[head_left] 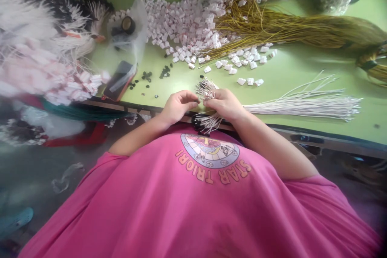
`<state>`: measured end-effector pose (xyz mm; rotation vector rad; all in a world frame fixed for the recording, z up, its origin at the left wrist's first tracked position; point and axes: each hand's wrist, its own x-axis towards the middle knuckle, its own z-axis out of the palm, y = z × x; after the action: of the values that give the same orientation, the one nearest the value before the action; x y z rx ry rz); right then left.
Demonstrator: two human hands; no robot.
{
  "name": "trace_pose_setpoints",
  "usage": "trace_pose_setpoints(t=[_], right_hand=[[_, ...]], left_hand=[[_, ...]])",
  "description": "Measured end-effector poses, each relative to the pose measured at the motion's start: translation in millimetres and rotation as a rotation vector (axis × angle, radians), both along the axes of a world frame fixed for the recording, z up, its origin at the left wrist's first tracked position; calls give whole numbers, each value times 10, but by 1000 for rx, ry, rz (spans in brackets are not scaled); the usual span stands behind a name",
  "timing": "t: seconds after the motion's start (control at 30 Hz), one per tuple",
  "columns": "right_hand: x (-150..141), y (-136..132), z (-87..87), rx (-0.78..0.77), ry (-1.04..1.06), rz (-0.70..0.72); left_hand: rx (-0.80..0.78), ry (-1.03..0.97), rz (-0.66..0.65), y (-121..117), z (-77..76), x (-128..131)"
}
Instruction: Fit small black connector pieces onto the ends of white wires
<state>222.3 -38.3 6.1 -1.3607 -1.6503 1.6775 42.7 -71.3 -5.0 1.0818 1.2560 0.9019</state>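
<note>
My right hand (227, 105) is closed on a bundle of white wires (281, 107), gripping it near the end with bare metal tips. The rest of the bundle stretches right across the green table. Thumb and forefinger of my left hand (178, 107) pinch a small black connector (198, 100) just left of the wire tips. Several wires with black connectors (201, 123) on their ends hang below my right hand, at the table edge. Small loose black connectors (165, 71) lie up and left of my left hand.
A heap of white connectors (181, 22) covers the back of the green table (317, 60), beside a long bundle of yellow wires (302, 28). At left are a phone-like dark slab (121, 78), a clear plastic bag (137, 28) and piled white-tipped wires (45, 68).
</note>
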Motion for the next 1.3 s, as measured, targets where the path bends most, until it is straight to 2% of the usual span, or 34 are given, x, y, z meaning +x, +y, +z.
trace_pose_setpoints(t=[0.3,0.43,0.57,0.9,1.07,1.2,1.3], right_hand=[[-13,3,-32,-56,37,-8],[-13,8,-9,43,-28,5],[-8,14,-17,123,-8,-10],[1,-15,-4,40,-29,-10],[-15,-15,1,54,-59,-14],[-28,-16,-52,150,-37,-66],[-24,-15,-77,245,-18,-38]], left_hand=[[182,69,22,6,-128,0],[142,76,38,3,-84,2],[112,88,60,10,-22,0],[43,31,68,5,26,-13],[39,25,66,-3,40,5],[45,38,72,13,16,-8],[52,46,61,20,13,-22]])
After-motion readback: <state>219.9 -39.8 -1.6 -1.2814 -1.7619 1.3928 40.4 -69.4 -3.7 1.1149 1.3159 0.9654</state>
